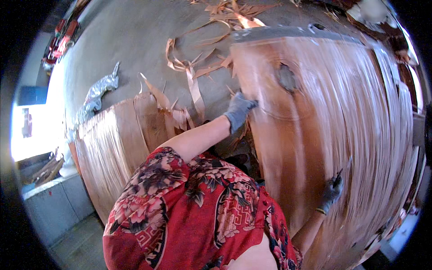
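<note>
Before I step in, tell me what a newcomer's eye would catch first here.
Probably the red flowered shirt at lower middle, then the big shiny wood sheet on the right, with a dark patch near its top. The gloved left hand is at its left edge; curled wood strips litter the grey floor at upper middle.

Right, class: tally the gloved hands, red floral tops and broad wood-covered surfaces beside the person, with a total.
Grey gloved hands: 2 (left hand, right hand)
Red floral top: 1
Broad wood-covered surfaces: 2 (left surface, right surface)
Total: 5
</note>
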{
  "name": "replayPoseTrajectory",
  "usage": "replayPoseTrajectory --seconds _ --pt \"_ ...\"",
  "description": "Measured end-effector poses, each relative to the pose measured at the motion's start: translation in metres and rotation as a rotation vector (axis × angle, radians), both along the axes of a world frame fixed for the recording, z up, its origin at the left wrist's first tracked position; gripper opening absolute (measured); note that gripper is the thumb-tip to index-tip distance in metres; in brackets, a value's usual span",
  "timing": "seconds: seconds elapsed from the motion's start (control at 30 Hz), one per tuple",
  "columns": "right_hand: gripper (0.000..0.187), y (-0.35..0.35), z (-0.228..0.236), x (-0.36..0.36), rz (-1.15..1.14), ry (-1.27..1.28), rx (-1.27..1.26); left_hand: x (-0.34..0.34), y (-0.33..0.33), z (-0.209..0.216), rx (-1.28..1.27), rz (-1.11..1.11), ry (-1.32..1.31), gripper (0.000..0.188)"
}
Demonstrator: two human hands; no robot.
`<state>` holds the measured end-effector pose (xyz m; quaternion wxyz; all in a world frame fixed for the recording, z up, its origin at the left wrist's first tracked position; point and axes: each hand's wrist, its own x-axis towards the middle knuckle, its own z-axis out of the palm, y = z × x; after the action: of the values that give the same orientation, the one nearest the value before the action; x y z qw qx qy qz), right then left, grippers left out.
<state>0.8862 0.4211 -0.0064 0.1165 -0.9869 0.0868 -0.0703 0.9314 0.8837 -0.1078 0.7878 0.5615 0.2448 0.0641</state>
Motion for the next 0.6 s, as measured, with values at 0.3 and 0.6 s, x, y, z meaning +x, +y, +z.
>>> replayPoseTrajectory --seconds 0.3,0.6 --pt "0.026 0.199 0.008 0.052 0.264 -0.027 0.167 -0.102 0.133 -0.044 -0.306 -0.230 0.266 0.032" --pt "0.024 0.304 0.024 0.127 0.269 -0.004 0.093 -0.277 0.349 -0.097 -0.175 0.382 0.725 0.014"
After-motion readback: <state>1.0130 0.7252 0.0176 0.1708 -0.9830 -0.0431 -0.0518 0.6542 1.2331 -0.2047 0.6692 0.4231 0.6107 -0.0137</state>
